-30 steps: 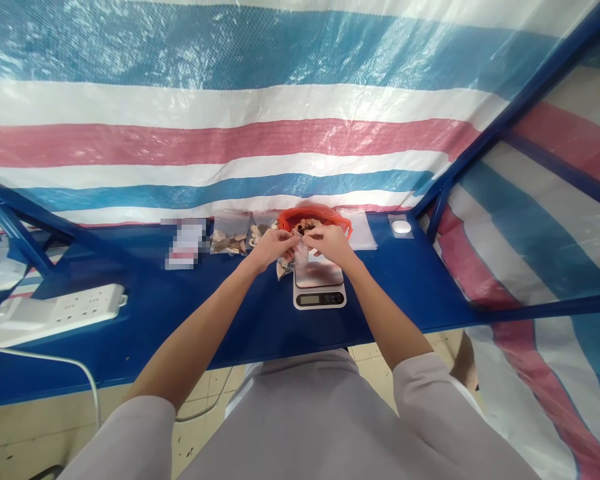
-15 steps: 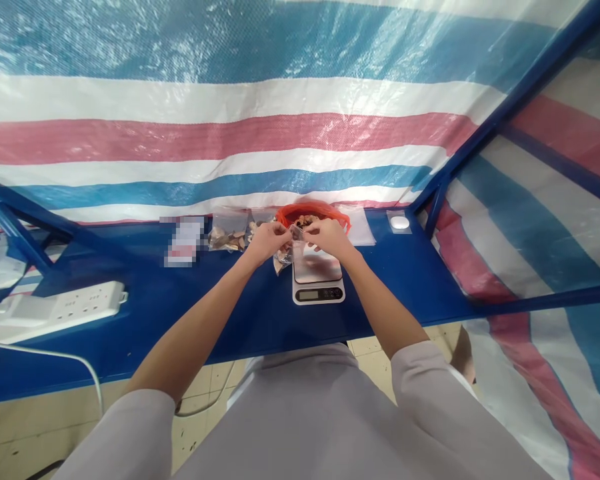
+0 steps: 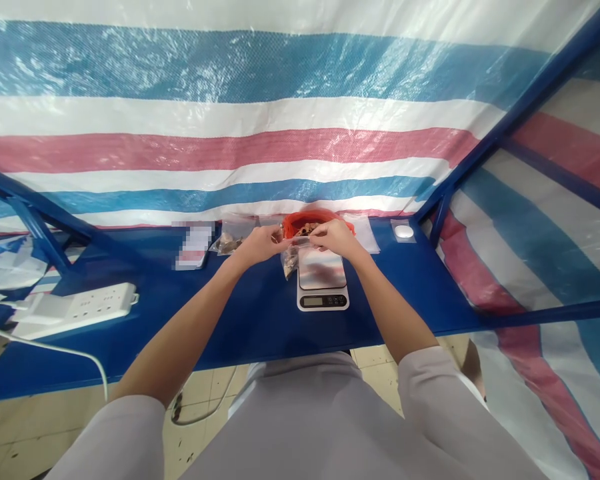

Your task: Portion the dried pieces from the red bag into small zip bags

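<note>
Between my two hands hangs a small clear plastic bag (image 3: 290, 261) with brownish pieces in its bottom, tilted beside the scale's left edge. My left hand (image 3: 266, 243) pinches the bag's top at the left. My right hand (image 3: 333, 238) pinches the same top edge at the right, above the plate of a white digital scale (image 3: 323, 302). Just behind the hands sits an open red plastic bag (image 3: 300, 219) holding brown dried pieces. Another clear bag (image 3: 229, 241) with similar pieces lies left of my left hand, partly covered by it.
A white power strip (image 3: 100, 301) with a cable lies at the table's left. A blurred white card (image 3: 194, 247) is at the back left. Clear sheets or bags (image 3: 365, 233) and a small packet with a white disc (image 3: 403, 231) lie at the back right. Blue frame bars rise at both sides.
My hands have moved apart along the bag's top, the left one going leftward, so the top edge is now stretched between them. The whole view has shifted slightly.
</note>
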{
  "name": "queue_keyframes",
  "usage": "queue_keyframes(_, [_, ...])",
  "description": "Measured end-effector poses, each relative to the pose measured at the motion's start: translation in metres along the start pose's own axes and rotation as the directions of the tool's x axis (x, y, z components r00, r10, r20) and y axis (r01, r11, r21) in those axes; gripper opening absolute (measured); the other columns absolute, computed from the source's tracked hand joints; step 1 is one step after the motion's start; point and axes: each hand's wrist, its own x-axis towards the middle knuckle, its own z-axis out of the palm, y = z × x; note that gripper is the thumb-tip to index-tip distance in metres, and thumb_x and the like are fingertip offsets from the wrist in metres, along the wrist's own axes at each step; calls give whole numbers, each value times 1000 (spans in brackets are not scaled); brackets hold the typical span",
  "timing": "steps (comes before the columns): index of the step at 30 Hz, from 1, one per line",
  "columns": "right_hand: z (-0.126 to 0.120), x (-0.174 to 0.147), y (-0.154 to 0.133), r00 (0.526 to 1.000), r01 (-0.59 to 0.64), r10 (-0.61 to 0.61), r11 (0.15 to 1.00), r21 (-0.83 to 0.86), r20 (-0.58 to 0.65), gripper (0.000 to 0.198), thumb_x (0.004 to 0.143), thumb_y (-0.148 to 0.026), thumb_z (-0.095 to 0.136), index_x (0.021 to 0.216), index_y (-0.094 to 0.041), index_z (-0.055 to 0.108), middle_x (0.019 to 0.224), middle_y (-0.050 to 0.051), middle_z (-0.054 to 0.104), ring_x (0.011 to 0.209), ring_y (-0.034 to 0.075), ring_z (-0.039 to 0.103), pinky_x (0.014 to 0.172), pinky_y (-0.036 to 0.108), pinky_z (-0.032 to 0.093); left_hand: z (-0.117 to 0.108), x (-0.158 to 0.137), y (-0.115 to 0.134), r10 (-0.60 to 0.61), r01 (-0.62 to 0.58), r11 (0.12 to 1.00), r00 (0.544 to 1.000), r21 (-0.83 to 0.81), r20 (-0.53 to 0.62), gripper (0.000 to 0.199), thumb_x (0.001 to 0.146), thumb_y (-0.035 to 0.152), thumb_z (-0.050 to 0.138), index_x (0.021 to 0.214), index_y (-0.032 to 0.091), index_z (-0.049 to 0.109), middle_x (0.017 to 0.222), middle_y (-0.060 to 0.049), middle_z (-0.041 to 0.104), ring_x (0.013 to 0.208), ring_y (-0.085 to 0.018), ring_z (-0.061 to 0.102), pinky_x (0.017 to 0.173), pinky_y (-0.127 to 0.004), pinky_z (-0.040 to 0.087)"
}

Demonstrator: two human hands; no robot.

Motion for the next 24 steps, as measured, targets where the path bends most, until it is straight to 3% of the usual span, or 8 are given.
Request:
queue_keyframes(3, [-4, -1, -8, 991, 137, -137, 989, -45, 9, 19, 78, -22, 62, 64, -19, 74, 58, -2, 66, 54, 11, 58, 55, 22, 44, -6, -4, -6, 47, -26, 975, 995, -222, 91, 32, 74, 48, 76, 88, 21, 69, 88, -4, 70, 83, -19, 64, 73, -26, 49])
queue_keyframes(5, [-8, -1, -13, 983, 182, -181, 983, -41, 19, 20, 80, -24, 62, 67, -19, 75, 62, -1, 68, 57, 11, 58, 56, 22, 42, -10, -5, -8, 75, -21, 931, 988, -365, 133, 48, 69, 48, 81, 107, 23, 70, 111, -7, 70, 104, -23, 65, 85, -30, 52])
queue_keyframes(8, [-12, 1, -17, 983, 184, -184, 983, 2, 24, 20, 82, -29, 63, 74, -18, 78, 68, 1, 71, 60, 13, 60, 57, 23, 43, -12, -4, -7, 118, -23, 877, 979, -480, 168, 69, 62, 43, 86, 126, 26, 65, 137, -10, 61, 126, -28, 57, 102, -39, 48])
queue_keyframes(10, [-14, 4, -17, 982, 185, -186, 982, 40, 21, 20, 83, -32, 65, 81, -18, 79, 72, 2, 73, 63, 14, 63, 59, 23, 46, -10, 0, -6, 147, -40, 876, 972, -481, 185, 77, 59, 39, 88, 131, 27, 63, 143, -10, 58, 132, -30, 53, 108, -42, 44])
queue_keyframes(13, [-16, 8, -14, 981, 191, -195, 974, 121, 18, 22, 82, -36, 67, 87, -18, 80, 77, 3, 75, 66, 15, 66, 60, 25, 50, -7, 7, -5, 158, -58, 919, 960, -389, 229, 78, 55, 37, 90, 128, 28, 66, 133, -7, 66, 123, -30, 60, 102, -37, 48])
queue_keyframes(16, [-19, 12, -8, 978, 206, -207, 962, 178, -14, 21, 81, -36, 69, 85, -17, 79, 81, 4, 76, 71, 17, 68, 64, 26, 52, -2, 13, -7, 160, -67, 951, 941, -301, 297, 59, 59, 40, 87, 115, 25, 73, 107, -3, 75, 99, -26, 69, 88, -31, 53])
queue_keyframes(19, [-21, 16, 2, 976, 215, -202, 957, 196, -84, 20, 80, -35, 70, 85, -17, 78, 85, 4, 77, 79, 18, 70, 72, 27, 54, 1, 16, -12, 168, -81, 957, 936, -277, 308, 47, 66, 43, 82, 107, 22, 76, 89, -1, 76, 82, -22, 69, 77, -28, 53])
queue_keyframes(24, [-24, 18, 23, 980, 152, -107, 948, 279, -167, 26, 78, -39, 71, 90, -17, 78, 91, 6, 78, 80, 18, 70, 76, 29, 56, 1, 19, -19, 115, -46, 963, 961, -264, 253, 52, 66, 50, 81, 108, 20, 76, 88, -3, 75, 83, -23, 68, 71, -25, 52])
